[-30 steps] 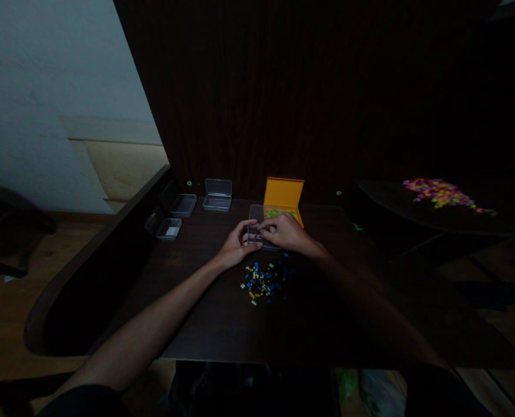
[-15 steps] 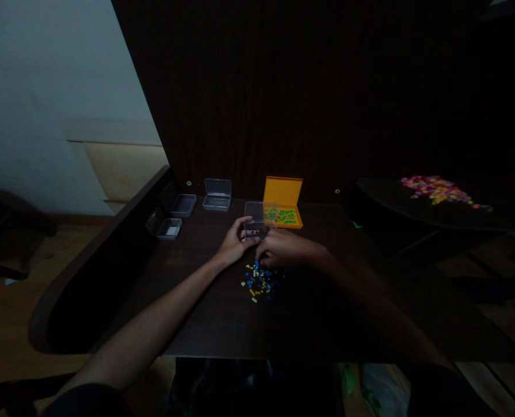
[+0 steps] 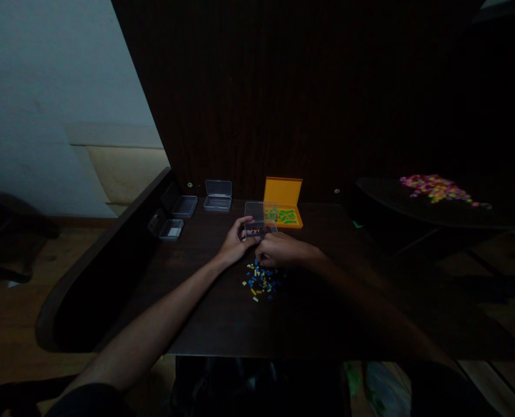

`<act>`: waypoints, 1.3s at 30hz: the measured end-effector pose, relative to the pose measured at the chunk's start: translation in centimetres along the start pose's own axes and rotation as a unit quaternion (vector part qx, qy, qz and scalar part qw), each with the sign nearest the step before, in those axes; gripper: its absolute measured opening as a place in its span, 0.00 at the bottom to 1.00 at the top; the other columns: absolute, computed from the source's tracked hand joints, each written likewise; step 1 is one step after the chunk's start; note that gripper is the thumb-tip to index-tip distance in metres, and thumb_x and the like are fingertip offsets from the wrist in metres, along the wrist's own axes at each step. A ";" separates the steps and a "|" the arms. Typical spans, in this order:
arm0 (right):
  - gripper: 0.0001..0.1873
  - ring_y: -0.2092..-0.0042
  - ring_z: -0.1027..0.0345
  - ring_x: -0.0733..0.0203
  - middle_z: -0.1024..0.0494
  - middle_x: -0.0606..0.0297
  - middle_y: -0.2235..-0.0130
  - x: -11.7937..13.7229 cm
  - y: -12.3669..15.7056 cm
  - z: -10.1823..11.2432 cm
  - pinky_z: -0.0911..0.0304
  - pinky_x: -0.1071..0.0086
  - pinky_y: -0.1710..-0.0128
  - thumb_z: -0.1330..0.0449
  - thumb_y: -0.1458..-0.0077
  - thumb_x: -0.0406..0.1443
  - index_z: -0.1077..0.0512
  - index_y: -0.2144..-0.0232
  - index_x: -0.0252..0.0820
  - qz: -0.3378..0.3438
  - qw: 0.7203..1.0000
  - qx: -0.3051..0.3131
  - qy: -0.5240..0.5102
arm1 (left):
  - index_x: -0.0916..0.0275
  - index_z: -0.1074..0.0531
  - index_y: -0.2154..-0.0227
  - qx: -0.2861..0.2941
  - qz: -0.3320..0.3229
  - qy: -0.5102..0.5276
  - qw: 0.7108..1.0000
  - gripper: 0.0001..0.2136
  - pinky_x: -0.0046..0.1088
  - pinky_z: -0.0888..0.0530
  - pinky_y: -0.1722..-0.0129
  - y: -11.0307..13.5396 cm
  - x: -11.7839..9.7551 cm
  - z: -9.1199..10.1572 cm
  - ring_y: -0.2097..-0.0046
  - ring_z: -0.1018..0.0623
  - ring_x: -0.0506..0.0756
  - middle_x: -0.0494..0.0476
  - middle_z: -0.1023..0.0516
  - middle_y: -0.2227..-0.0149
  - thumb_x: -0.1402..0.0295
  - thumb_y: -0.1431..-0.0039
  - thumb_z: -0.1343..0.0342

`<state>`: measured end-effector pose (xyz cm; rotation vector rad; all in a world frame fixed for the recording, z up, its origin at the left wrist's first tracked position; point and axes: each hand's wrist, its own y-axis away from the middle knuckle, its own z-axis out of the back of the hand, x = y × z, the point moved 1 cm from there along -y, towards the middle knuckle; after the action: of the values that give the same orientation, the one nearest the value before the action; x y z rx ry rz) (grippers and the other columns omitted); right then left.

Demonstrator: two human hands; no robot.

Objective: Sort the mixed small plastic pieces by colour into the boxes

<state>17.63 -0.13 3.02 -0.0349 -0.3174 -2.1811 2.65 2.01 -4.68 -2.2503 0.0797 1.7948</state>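
My left hand grips a clear plastic box with its lid raised; a few small dark pieces show inside. Close by on the right, my right hand is closed, fingers bent down at the box's near edge and above the pile. Whatever its fingertips pinch is hidden. Below both hands lies a loose pile of tiny building bricks in blue, yellow and pale cream. Behind the clear box, an orange case stands with its lid up, and green bricks lie in its base.
Several other clear boxes stand at the back left, among them an open box and a small box with something white in it. A raised side panel bounds the table's left. Pink and yellow pieces are heaped on a dark surface at right.
Both hands stay almost in place at the clear box, the right shifting only slightly. The whole view has moved a little.
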 end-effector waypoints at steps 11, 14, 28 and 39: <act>0.09 0.66 0.32 0.62 0.23 0.60 0.66 0.6 0.5 0.8 0.45 0.71 0.67 0.44 0.45 0.32 0.25 0.64 0.38 -0.015 1.000 -0.001 -0.002 | 0.62 0.35 0.52 0.007 0.002 0.006 1.000 0.29 0.35 0.27 0.51 0.0 -0.1 0.0 0.55 0.23 0.54 0.62 0.31 0.48 0.74 0.60 0.34; 0.08 0.69 0.35 0.64 0.24 0.63 0.68 0.0 1.0 1.6 0.46 0.72 0.68 0.44 0.44 0.32 0.26 0.64 0.39 0.006 0.998 -0.040 -0.045 | 0.62 0.35 0.52 0.009 -0.005 -0.001 1.000 0.30 0.34 0.27 0.52 0.0 0.0 0.1 0.56 0.24 0.54 0.62 0.31 0.49 0.71 0.60 0.32; 0.10 0.66 0.35 0.61 0.26 0.62 0.66 -2.5 0.0 0.4 0.45 0.69 0.65 0.49 0.37 0.37 0.31 0.59 0.39 -0.048 0.979 -0.178 -0.093 | 0.62 0.38 0.50 0.061 -0.012 -0.036 0.997 0.29 0.31 0.28 0.55 0.8 -0.3 -0.6 0.57 0.25 0.53 0.56 0.26 0.58 0.71 0.56 0.34; 0.05 0.75 0.41 0.69 0.31 0.70 0.76 -2.7 -0.8 -0.3 0.47 0.74 0.73 0.41 0.45 0.33 0.26 0.67 0.37 -0.006 0.929 -0.303 -0.212 | 0.62 0.38 0.50 0.055 -0.009 -0.051 0.997 0.29 0.31 0.28 0.55 0.8 -0.2 -0.4 0.56 0.24 0.55 0.57 0.25 0.57 0.69 0.56 0.34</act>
<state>18.61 2.42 2.20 -0.8587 0.1333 -2.1891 2.85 1.10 -4.48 -2.0750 0.1333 1.8450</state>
